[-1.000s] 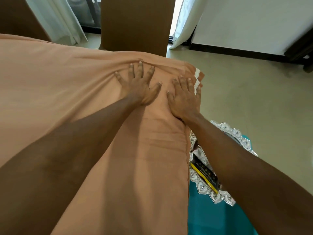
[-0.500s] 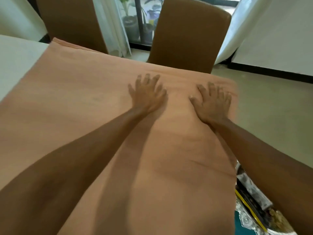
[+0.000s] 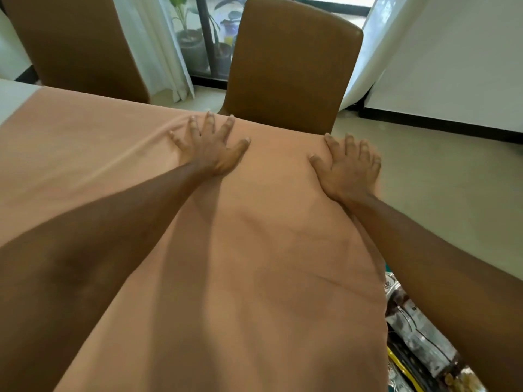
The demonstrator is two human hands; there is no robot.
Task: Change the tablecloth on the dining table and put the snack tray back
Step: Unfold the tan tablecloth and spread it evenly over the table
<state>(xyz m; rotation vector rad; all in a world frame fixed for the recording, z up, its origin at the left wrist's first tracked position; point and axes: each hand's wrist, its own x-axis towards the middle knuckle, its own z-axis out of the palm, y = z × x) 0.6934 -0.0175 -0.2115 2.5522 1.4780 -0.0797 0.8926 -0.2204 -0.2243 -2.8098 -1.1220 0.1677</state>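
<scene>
Palms down, both hands lie flat on the peach tablecloth (image 3: 254,264). The left hand (image 3: 210,149) has its fingers straight and fanned wide, with the thumb stretched toward the right hand and the fingertips reaching the cloth's far edge. Creases run off leftward from its little finger. The right hand (image 3: 346,168) presses on the far right corner, its fingers straight and a little closer together, the outer ones at the cloth's right edge. Neither hand grips or pinches anything. Between the two hands the cloth lies smooth.

Just beyond the fingertips stands a brown chair (image 3: 291,69). A second brown chair (image 3: 73,43) stands beyond and to the left of the left hand. Far left of the left forearm, a white surface (image 3: 11,100) shows past the cloth.

The snack tray (image 3: 392,281) is off the table, under the right forearm and beside the hanging cloth edge. Only part of its silvery patterned rim shows. Shiny snack packets (image 3: 418,329) lie in it. The print on one packet is too blurred to read.
</scene>
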